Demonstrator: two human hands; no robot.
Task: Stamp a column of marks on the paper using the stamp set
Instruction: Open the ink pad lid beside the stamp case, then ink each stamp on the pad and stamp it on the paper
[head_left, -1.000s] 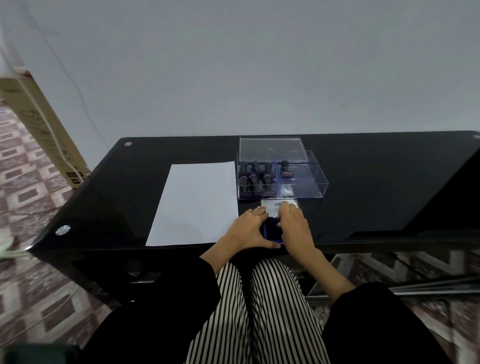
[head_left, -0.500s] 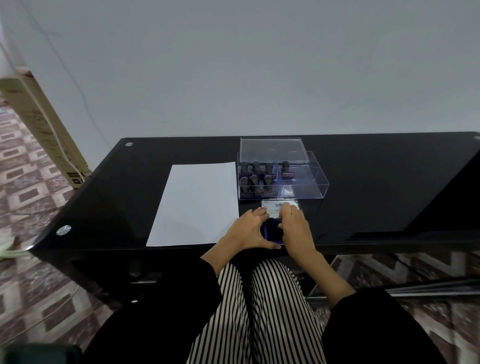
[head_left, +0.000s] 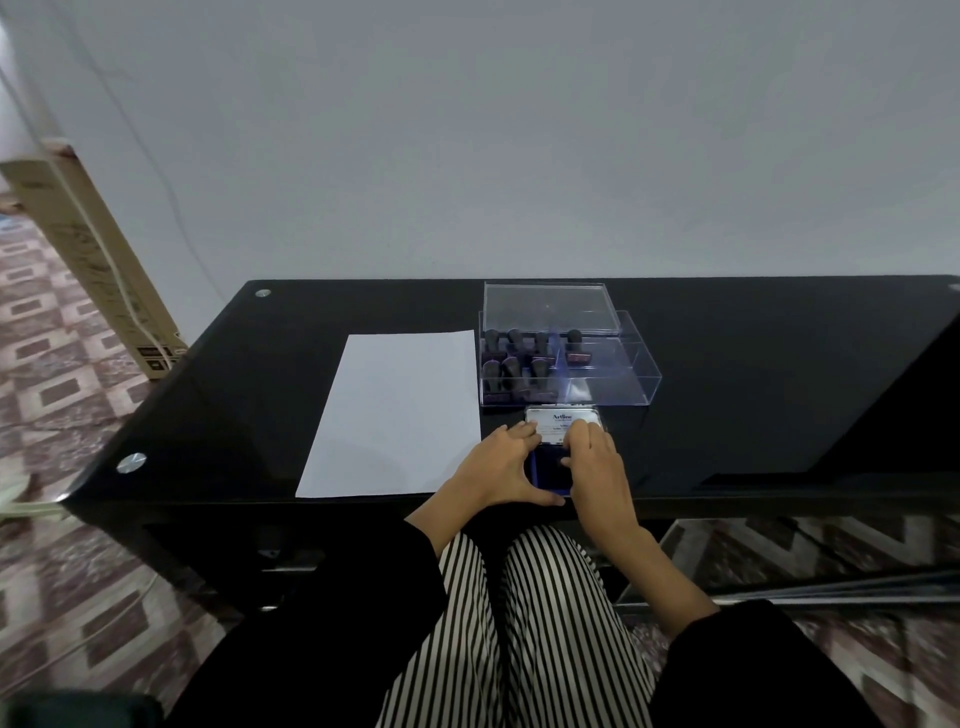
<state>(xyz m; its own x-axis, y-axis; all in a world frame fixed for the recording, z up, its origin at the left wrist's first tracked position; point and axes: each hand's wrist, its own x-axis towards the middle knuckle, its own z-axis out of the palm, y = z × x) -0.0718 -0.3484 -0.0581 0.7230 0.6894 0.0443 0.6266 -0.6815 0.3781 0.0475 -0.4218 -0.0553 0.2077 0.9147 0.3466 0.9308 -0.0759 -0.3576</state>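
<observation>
Black sleeves (head_left: 769, 670), bare hands (head_left: 498, 470), black-and-white striped trousers (head_left: 524, 639).

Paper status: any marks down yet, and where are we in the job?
Done: the clear stamp case is open, lid off. In hand: the left hand and right hand are on the ink pad, its lid up. Left: every mark; the paper is blank.

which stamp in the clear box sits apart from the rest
The dark-handled stamp with the reddish base, alone right of the divider in the clear plastic box; the others cluster left.

A glossy black glass table (head_left: 753, 374) bears matt white paper (head_left: 395, 410) and a clear plastic box (head_left: 613, 374).
</observation>
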